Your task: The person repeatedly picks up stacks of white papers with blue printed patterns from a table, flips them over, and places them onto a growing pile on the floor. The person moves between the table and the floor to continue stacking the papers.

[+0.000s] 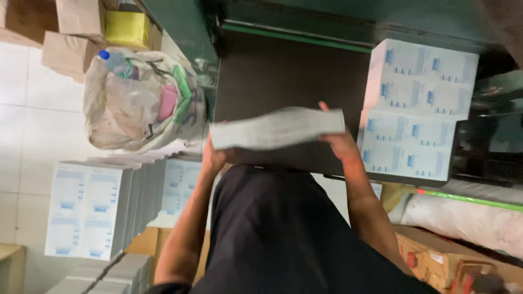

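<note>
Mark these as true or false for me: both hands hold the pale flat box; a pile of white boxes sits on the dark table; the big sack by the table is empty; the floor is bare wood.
1. Both hands hold the pale flat box. True: the left hand grips one end, the right hand the other.
2. A pile of white boxes sits on the dark table. True.
3. The big sack by the table is empty. False: it holds rubbish, with a plastic bottle on top.
4. The floor is bare wood. False: it is pale tile.
</note>
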